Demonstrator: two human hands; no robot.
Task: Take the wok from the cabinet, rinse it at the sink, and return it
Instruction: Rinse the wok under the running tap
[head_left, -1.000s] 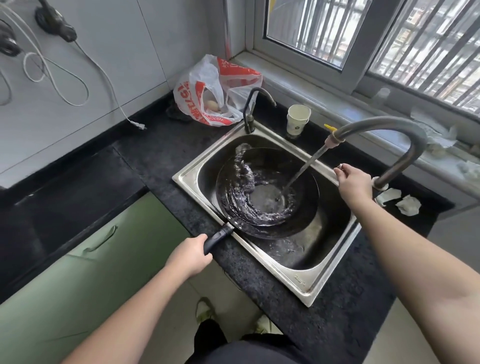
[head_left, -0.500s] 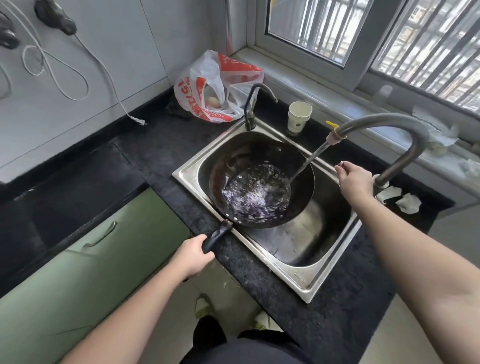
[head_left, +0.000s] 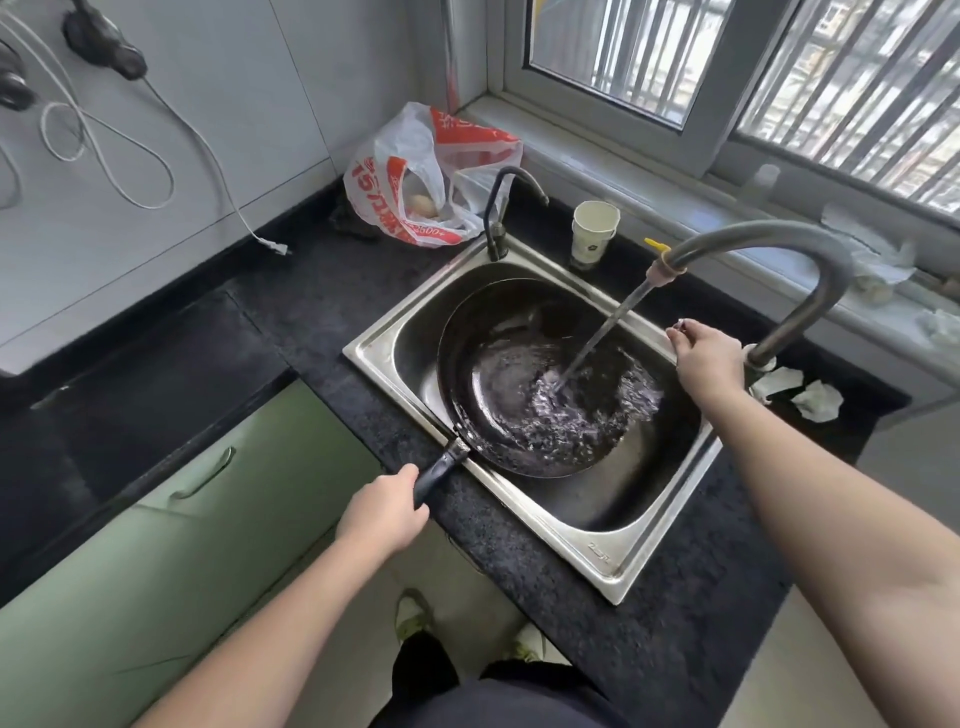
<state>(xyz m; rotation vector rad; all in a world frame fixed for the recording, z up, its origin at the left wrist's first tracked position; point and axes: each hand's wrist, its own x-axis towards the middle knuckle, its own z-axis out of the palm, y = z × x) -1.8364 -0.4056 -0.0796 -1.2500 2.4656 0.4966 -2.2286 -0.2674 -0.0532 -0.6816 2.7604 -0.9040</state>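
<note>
Wok (head_left: 498, 395) now tilted, water (head_left: 597, 405) rightward

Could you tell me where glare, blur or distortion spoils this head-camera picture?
Head view: daylight from the barred window glints off the churning water in the round black wok and on the steel sink rim; wide-angle bending curves the counter edges; the forearms smear toward the bottom corners.

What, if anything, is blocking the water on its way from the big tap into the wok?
Nothing visible does. The stream leaves the big tap and falls slantwise straight into the wok, which sits in the sink. The left hand grips the wok's handle; the right hand is off to the side by the tap's base.
</note>
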